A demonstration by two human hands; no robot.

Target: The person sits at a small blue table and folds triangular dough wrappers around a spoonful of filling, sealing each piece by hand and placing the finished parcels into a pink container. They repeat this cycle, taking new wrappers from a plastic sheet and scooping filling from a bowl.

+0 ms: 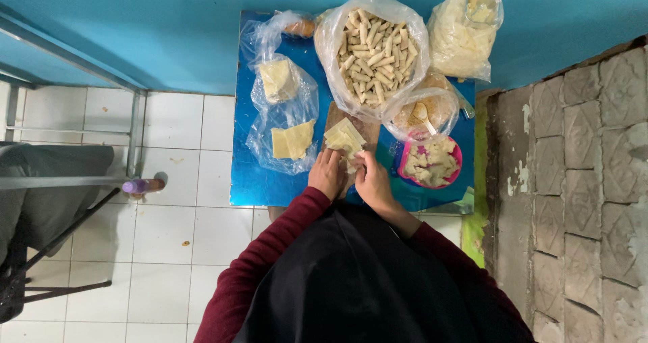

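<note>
My left hand and my right hand rest close together on a wooden board at the near edge of a small blue table. Both hands pinch a pale piece of dough wrapper between their fingertips. A stack of square pale wrappers lies on the board just beyond my fingers. What is inside the piece between my fingers is hidden.
A clear bag of rolled pale sticks stands behind the board. A pink bowl of filling, a bag with a spoon, bags of wrappers, a white bag. A stone wall is at right, a metal frame at left.
</note>
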